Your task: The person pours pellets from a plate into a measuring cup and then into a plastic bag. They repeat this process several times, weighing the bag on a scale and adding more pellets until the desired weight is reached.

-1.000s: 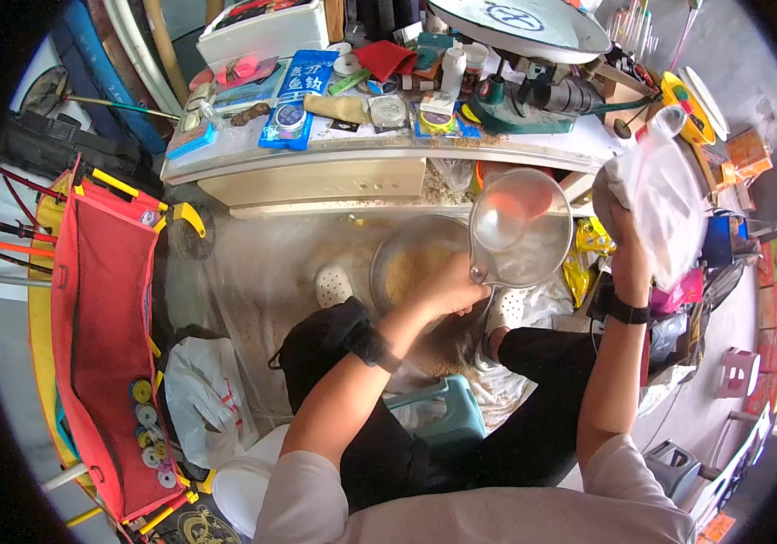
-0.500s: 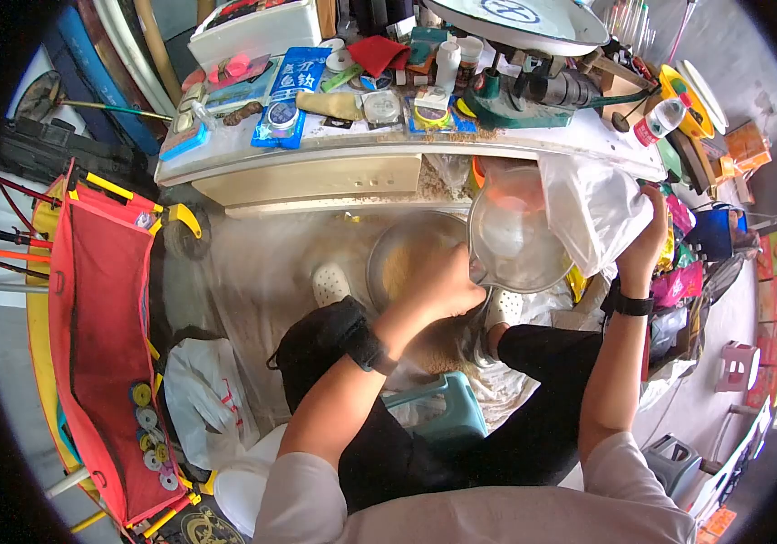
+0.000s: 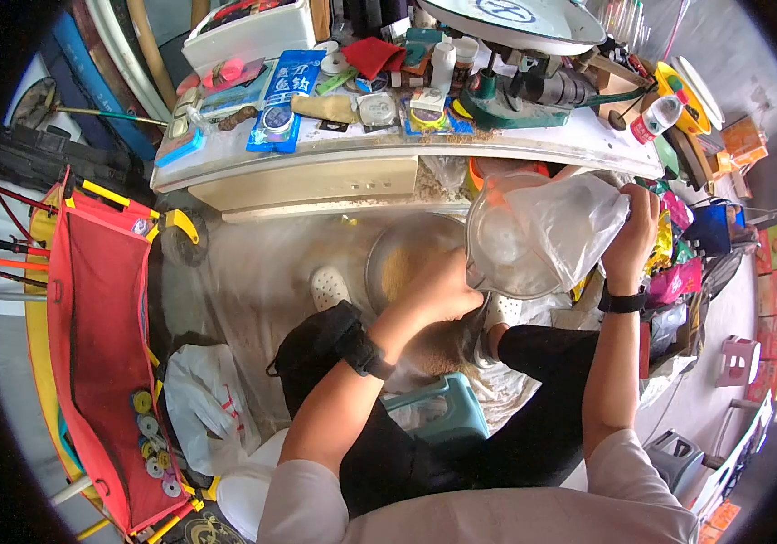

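Observation:
My left hand (image 3: 447,288) is closed at the near left side of a clear plastic jug (image 3: 502,258), where its handle would be; my fingers hide that part. The jug is held out over the floor with its round opening facing up. My right hand (image 3: 633,227) grips the top of a clear plastic bag (image 3: 579,218), whose lower part droops over the jug's opening. Below and left of the jug stands a round metal basin (image 3: 375,263) with tan powder (image 3: 398,270) in it, partly covered by my left hand and forearm.
A cluttered table (image 3: 334,142) crosses ahead, bearing a green scale (image 3: 515,109) with a wide pan and several fishing-tackle packets. A red bag on a frame (image 3: 103,344) stands left, a white plastic bag (image 3: 203,399) beside it. A blue-green stool (image 3: 452,408) is between my legs.
My right hand has come slightly left and lower with the plastic bag, which now lies farther across the jug's opening. My left hand and the jug stay nearly in place.

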`<state>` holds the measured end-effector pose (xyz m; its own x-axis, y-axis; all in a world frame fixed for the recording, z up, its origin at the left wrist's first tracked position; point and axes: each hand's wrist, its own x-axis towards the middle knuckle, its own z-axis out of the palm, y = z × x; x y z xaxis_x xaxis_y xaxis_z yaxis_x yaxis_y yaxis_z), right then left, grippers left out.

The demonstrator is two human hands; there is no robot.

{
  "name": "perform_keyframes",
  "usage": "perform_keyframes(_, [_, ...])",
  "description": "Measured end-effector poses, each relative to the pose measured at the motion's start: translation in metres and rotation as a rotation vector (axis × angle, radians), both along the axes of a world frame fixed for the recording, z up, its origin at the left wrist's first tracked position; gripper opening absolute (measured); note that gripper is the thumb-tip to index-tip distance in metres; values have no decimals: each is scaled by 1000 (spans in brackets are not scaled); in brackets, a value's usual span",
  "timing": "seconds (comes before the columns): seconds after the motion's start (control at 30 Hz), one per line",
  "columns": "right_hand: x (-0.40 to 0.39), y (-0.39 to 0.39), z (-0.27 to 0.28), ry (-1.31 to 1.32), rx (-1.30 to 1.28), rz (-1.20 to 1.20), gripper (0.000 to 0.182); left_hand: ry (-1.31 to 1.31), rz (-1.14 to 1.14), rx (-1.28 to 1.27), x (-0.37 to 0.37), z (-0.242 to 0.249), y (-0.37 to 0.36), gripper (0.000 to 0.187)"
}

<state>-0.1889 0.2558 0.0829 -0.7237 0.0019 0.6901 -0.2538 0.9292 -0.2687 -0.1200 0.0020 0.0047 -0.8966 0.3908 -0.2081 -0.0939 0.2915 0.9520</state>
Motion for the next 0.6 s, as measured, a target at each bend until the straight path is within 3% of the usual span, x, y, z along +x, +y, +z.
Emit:
perform_keyframes(0.17, [4, -2, -3, 15, -35, 8, 26, 16, 11, 10, 2, -3, 1, 59])
perform_keyframes(0.33, [-1, -3, -8, 50, -34, -17, 25, -131, -15, -37, 1, 11, -2, 56])
perform_keyframes(0.37, [0, -6, -5, 74, -21, 4, 25, -27, 2, 5, 2, 7, -1, 52])
perform_keyframes(0.6, [-2, -9, -8, 121, -36, 53, 20, -83, -52, 62, 2, 13, 5, 49])
